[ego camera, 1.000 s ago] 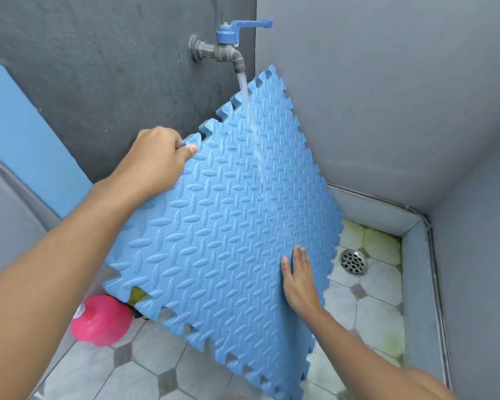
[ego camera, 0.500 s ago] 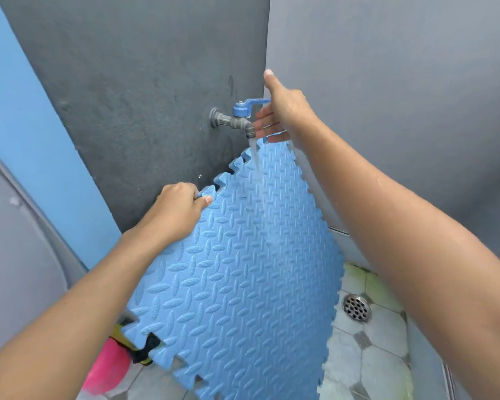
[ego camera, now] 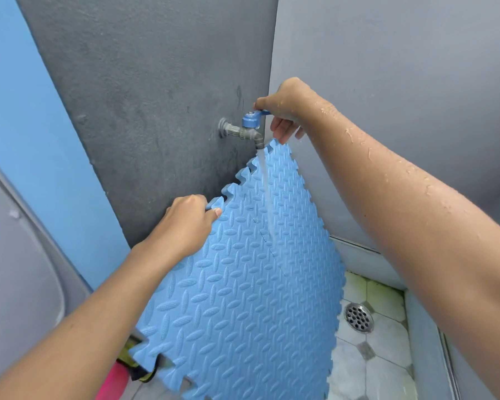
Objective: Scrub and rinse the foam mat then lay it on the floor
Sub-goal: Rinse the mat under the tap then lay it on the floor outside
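Observation:
A blue foam mat (ego camera: 243,298) with a raised oval pattern and jagged interlocking edges stands tilted on one corner under the wall tap (ego camera: 243,131). Water runs from the spout in a thin stream down the mat's face. My left hand (ego camera: 188,223) grips the mat's upper left edge, thumb on the front. My right hand (ego camera: 283,111) is up at the tap, thumb and fingers closed on its blue lever. The mat's lower corner runs out of the frame at the bottom.
A round metal floor drain (ego camera: 358,317) sits in the pale tiled floor (ego camera: 387,356) at the right. A pink object (ego camera: 113,382) and something yellow and black lie behind the mat's lower left. Grey walls meet in a corner behind the tap; a blue wall is at left.
My right hand left the mat's lower face, rose to the tap and closed on its blue lever. The view tilted up. My left hand kept its grip on the mat's edge.

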